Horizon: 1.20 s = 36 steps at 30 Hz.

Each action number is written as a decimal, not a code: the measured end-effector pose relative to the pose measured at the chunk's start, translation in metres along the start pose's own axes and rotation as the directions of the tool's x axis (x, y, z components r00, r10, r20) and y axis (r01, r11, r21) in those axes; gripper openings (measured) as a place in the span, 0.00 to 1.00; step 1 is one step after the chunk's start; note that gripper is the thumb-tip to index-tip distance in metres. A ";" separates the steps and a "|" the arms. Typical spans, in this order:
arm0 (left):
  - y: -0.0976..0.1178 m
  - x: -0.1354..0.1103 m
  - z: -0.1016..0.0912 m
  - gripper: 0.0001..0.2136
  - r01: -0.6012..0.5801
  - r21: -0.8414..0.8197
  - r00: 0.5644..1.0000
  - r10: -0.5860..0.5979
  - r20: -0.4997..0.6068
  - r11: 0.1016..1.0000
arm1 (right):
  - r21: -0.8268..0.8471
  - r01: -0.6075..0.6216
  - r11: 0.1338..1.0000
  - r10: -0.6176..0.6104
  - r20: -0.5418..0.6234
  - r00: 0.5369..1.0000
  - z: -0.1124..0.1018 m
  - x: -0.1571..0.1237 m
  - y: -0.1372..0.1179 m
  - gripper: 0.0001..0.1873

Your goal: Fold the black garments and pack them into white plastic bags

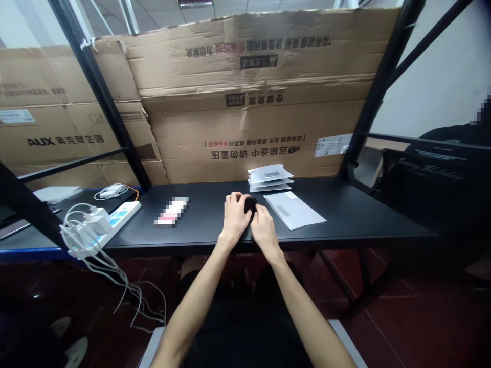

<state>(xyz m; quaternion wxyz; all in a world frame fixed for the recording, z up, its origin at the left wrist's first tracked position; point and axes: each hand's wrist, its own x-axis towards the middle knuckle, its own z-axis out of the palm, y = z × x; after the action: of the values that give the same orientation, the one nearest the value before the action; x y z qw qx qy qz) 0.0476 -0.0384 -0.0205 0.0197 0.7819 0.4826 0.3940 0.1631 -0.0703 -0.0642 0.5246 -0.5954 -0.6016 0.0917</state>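
Both my hands meet at the middle of a black tabletop [199, 220]. A small black soft object [250, 204] is pinched between them. Its exact kind cannot be told, as my fingers cover part of it. My left hand [236, 217] grips it from the left with curled fingers, and my right hand [264, 229] holds it from the lower right. Just right of my right hand lies a flat white envelope [293, 209]. Beyond it is a small stack of white sleeved packets [270, 179].
A blurred pink-and-white box [172, 211] lies left of my hands. Further left are a white power strip [123, 217] with plug chargers and tangled white cables [82, 235]. Flattened cardboard [249, 122] stands behind the table, between black frame posts. A black chair back [429, 179] stands right.
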 end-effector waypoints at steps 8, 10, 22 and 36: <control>-0.023 -0.016 0.020 0.34 -0.072 0.004 0.976 0.070 0.207 0.997 | 0.133 -0.080 0.988 0.105 -0.193 0.975 0.001 0.011 0.021 0.29; -0.025 -0.017 0.018 0.35 -0.088 0.013 0.958 0.081 0.274 0.996 | 0.137 -0.049 0.989 0.074 -0.186 0.980 -0.004 0.011 0.021 0.29; -0.032 -0.023 -0.006 0.33 0.045 -0.056 0.952 -0.026 0.304 0.997 | -0.602 -0.093 0.793 0.126 0.013 0.992 -0.069 0.019 0.029 0.22; -0.024 -0.045 -0.019 0.29 -0.089 0.081 0.933 0.054 0.356 0.993 | -0.492 -0.118 0.863 0.181 0.082 0.980 -0.098 0.041 0.016 0.16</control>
<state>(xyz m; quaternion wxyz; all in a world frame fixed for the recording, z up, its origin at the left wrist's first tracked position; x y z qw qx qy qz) 0.0077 -0.0666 -0.0442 0.0542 0.8571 0.4608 0.2240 0.2564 -0.0834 -0.0117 0.3113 -0.7456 -0.5890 0.0155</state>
